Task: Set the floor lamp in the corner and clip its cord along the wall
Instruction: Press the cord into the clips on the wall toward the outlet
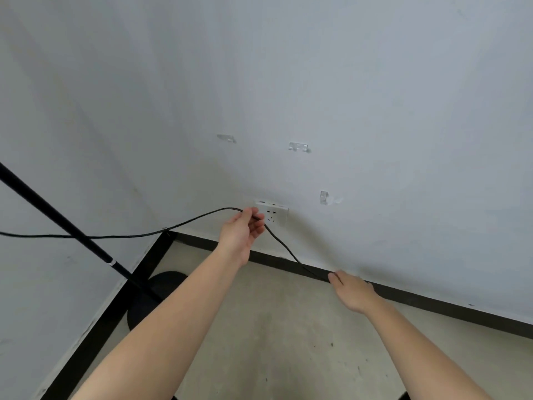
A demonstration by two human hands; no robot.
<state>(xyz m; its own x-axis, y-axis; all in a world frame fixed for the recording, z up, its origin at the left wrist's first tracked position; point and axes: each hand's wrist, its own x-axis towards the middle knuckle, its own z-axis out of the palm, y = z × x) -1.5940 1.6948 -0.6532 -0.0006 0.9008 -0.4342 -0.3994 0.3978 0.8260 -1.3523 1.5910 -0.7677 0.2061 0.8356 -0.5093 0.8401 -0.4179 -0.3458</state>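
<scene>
The left hand (242,230) is pinching the black cord (161,230) between thumb and fingers, right in front of the white wall outlet (275,214). From that pinch the cord is running two ways: one stretch is sweeping left in a shallow sag, crossing in front of the lamp pole (66,226) and going off the left edge; the other is dropping down and right toward the right hand (353,291). That hand is sitting low by the black baseboard (432,303), fingers loosely extended, and the cord is reaching its fingertips; whether they are actually gripping it, I cannot tell, because the dark cord is blending into the baseboard there.

The floor lamp is standing in the corner, its round black base (153,301) on the grey floor (288,342) just beside the meeting of the two walls, the pole tilting up to the left in this wide view.

Three clear clips are sitting on the wall: one (226,138) up left, one (298,146) to its right, one (324,196) lower, beside the outlet. All three are empty of cord. The wall around them is plain and open.

The cord itself is thin, black, slack.
</scene>
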